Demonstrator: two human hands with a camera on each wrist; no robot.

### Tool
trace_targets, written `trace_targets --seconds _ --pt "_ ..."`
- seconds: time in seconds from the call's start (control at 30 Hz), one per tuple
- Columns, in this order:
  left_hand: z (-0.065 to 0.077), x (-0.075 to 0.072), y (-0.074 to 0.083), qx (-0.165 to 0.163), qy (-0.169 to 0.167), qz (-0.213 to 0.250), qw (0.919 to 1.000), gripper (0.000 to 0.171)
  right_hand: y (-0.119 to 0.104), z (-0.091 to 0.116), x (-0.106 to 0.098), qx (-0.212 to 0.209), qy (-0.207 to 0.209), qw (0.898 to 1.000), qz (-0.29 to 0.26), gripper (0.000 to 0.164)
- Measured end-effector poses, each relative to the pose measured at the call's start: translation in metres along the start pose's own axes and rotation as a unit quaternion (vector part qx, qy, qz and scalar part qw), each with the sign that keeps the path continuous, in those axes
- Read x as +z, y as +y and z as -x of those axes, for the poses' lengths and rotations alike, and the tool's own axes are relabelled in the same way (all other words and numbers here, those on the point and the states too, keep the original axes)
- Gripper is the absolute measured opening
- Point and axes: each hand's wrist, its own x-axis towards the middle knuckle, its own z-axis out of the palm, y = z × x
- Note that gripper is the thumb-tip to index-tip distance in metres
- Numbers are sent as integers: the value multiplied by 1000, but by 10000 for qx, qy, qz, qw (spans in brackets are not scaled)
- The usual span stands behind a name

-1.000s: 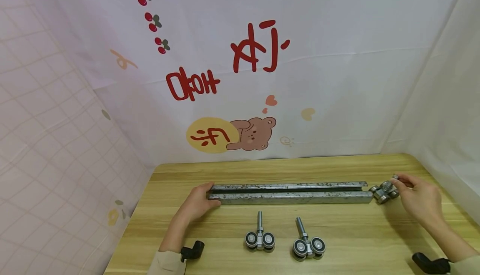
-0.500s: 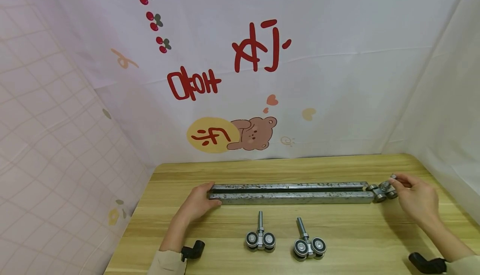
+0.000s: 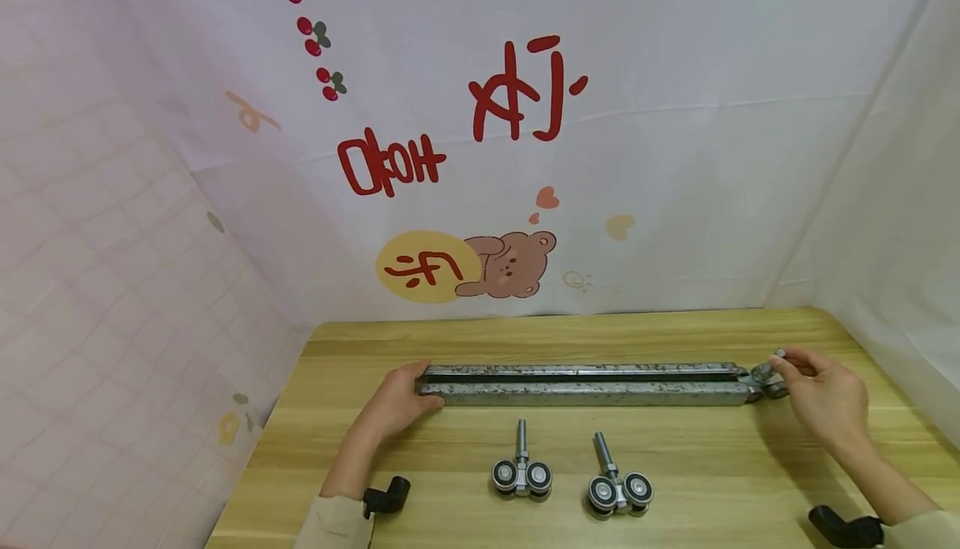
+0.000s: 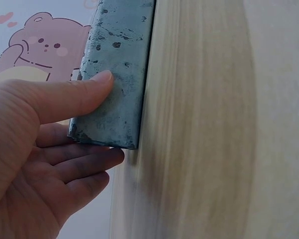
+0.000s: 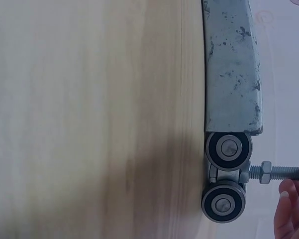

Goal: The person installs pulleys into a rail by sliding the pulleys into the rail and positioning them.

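Observation:
A long grey metal channel rail point(image 3: 585, 395), slotted along its top and speckled with worn spots, lies across the table. My left hand point(image 3: 401, 395) grips its left end, thumb on the near side; the left wrist view shows the thumb on the rail's flat face point(image 4: 117, 89). At the other end, my right hand point(image 3: 828, 395) pinches the threaded bolt of a roller trolley point(image 5: 224, 172). The bolt points up, with a nut point(image 5: 265, 172) partway along it. One front wheel point(image 5: 229, 149) sits right at the rail's open end, partly inside; the rear wheel point(image 5: 223, 201) is outside.
Two more roller trolleys lie on the wooden table point(image 3: 690, 466) in front of the rail: one left of centre point(image 3: 521, 476), one to its right point(image 3: 618, 491), bolts pointing away. A printed white cloth point(image 3: 675, 157) hangs behind the table.
My right hand has moved left with the trolley, bringing its leading wheels from just outside the rail's end into the opening. My left hand keeps holding the rail's left end.

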Motion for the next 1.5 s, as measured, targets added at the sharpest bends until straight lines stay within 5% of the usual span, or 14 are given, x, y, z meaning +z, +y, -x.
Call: trace_targets --seconds 0.87,1.5 --pt "2 -1 2 -12 -2 71 10000 78 -16 5 2 36 -370 9991 -180 26" --pt "1 -1 1 -16 0 43 10000 78 -28 11 13 -705 -348 9967 -216 21"
